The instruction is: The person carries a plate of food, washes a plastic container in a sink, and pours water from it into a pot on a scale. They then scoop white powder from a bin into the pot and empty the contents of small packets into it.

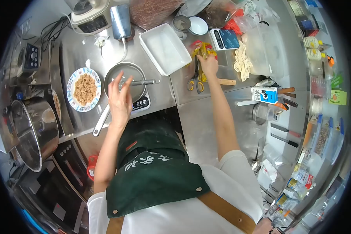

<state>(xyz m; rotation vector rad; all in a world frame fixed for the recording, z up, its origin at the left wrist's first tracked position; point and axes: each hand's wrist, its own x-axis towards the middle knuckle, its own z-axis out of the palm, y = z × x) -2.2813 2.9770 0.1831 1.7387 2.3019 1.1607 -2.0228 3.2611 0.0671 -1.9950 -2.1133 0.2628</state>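
Over the right part of a saucepan (126, 74) my left hand (120, 97) is raised with its fingers apart, holding nothing. A metal-handled utensil (144, 82) lies across the pan behind the fingers. The pan rests on a small scale or cooker (141, 103) with buttons. Farther right, my right hand (208, 65) is at a yellow and red packet (203, 50), its fingers bent against it. Scissors with yellow and black handles (195, 80) lie just below that hand, beside a wooden handle (226, 82). Left of the pan sits a patterned plate (84, 89) of light brown crumbly pieces.
A white rectangular tray (165, 48) stands between my hands. Behind are a phone (121, 22), a small white bowl (199, 25) and a kitchen scale (224, 39). A cloth (242, 61), a clear bin (264, 50) and a blue-white carton (264, 94) are at the right.
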